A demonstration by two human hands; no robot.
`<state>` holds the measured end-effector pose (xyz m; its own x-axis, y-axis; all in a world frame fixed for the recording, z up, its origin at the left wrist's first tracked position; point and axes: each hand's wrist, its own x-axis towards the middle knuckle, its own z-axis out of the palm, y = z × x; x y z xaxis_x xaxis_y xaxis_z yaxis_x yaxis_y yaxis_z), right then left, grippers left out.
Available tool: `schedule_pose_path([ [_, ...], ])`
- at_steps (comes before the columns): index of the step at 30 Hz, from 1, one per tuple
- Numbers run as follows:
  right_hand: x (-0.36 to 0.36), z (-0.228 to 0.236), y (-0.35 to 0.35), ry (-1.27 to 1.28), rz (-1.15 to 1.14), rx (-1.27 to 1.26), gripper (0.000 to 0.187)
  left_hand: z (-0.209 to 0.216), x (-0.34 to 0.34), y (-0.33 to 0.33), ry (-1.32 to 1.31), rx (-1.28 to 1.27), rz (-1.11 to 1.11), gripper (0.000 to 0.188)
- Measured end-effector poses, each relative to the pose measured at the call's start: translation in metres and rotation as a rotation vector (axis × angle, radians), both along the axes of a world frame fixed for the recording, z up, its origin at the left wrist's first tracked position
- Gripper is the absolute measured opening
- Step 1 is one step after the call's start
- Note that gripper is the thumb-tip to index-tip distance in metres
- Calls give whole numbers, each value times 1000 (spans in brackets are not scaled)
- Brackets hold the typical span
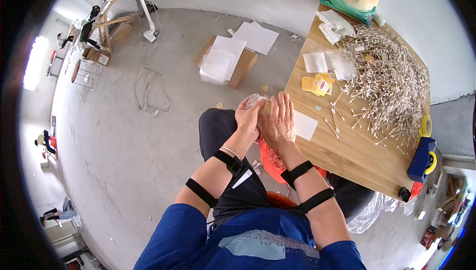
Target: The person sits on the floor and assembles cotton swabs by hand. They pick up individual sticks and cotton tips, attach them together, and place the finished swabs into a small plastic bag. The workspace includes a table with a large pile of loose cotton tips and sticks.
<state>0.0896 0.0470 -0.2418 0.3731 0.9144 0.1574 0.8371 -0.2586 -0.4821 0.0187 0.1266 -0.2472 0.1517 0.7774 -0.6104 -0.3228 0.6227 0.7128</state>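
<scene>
Holding clear plastic bag (pixel 256 102): left hand (pixel 248 117) grip closed on it, right hand (pixel 278 121) flat vs. it.

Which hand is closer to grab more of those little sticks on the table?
Probably the right hand. It is at the wooden table's edge, on the side of the pile of sticks. The left hand, holding a clear packet, is farther away.
</scene>
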Motion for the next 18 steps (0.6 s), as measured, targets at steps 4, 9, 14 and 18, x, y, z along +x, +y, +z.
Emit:
schedule_pose_path([
  [4, -2, 6, 1, 15, 4, 9, 56, -10, 3, 6, -94, -40, -16, 63],
  [9, 0, -2, 1, -47, 9, 7, 59, -8, 8, 0, -86, -8, -64, 66],
  [14, -1, -8, 2, -24, -3, 60, 58, -11, 9, -5, -45, -5, 34, 53],
  [18, -1, -7, 4, -35, -12, 53, 58, -10, 6, 2, -45, -7, -56, 72],
])
